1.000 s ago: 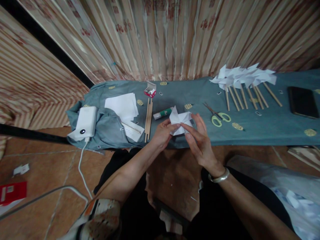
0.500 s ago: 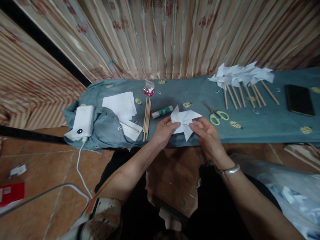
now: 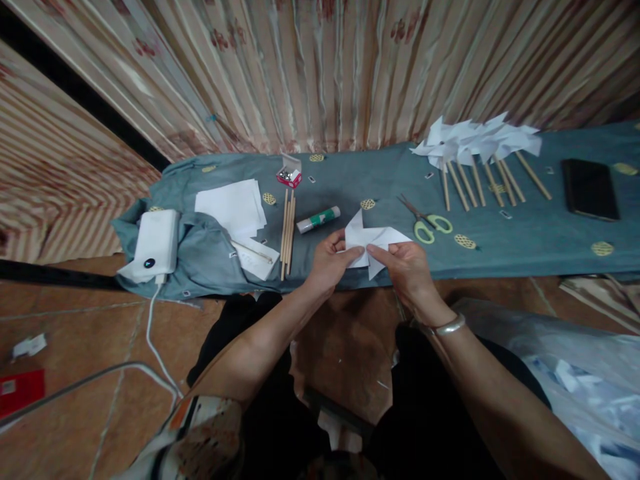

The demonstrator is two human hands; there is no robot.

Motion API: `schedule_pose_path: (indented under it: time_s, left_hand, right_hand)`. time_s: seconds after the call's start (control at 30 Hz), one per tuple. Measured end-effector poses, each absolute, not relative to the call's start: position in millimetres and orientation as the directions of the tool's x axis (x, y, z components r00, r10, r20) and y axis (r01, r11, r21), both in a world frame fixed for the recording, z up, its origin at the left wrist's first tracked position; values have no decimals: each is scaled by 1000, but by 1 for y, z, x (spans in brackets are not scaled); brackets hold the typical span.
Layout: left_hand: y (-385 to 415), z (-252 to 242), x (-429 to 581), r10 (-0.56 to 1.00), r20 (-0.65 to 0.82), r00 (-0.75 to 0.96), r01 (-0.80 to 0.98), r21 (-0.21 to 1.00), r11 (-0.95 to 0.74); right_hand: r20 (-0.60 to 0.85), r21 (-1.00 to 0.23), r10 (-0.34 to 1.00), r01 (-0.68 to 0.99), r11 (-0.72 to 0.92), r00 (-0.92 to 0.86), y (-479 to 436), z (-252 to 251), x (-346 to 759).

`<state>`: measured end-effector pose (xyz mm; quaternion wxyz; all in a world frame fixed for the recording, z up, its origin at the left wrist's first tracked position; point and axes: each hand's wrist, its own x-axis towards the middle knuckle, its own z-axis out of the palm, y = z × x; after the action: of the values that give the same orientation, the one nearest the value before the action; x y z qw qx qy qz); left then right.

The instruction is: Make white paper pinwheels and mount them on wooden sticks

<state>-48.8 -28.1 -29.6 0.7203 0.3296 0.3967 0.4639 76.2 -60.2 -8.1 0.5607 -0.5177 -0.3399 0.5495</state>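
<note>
A white paper pinwheel [image 3: 376,237] with folded points is held between both hands over the front edge of the cloth-covered bench. My left hand [image 3: 332,261] pinches its left side, thumb on top. On the right, my right hand [image 3: 406,265] grips it with the thumb pressed near the centre; the fingers underneath are partly hidden. Just beyond my left hand lies a glue stick [image 3: 319,220] with a green label. Several thin wooden sticks [image 3: 288,233] lie left of it. Green-handled scissors [image 3: 426,221] rest beyond my right hand.
Finished pinwheels on sticks [image 3: 480,150] lie at the back right, near a dark phone [image 3: 590,189]. A small red box of metal pins [image 3: 289,176], white paper sheets [image 3: 233,207] and a white power bank [image 3: 157,244] with a cable are on the left. A plastic bag [image 3: 580,380] sits at lower right.
My right thumb has moved left across the pinwheel to near its centre, close to the left thumb. The whole view has shifted slightly.
</note>
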Motion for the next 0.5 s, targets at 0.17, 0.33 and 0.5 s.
schedule_pose_path:
  time_s: [0.17,0.33,0.5]
  left_hand:
    - [-27,-31,-48,938,-250,239,-394,858,329]
    - [-27,-31,-48,941,-241,236,-354,881,314]
    - [-28,-29,-48,940,-224,255,-371,875,310]
  right_hand:
    - [-128,-985,963,-141,-96,237,-58,-17,78]
    - [-133,-989,957,-102,-110,259,-59,-20,81]
    - [-143,-985,957,-126,-114,251,-59,-18,81]
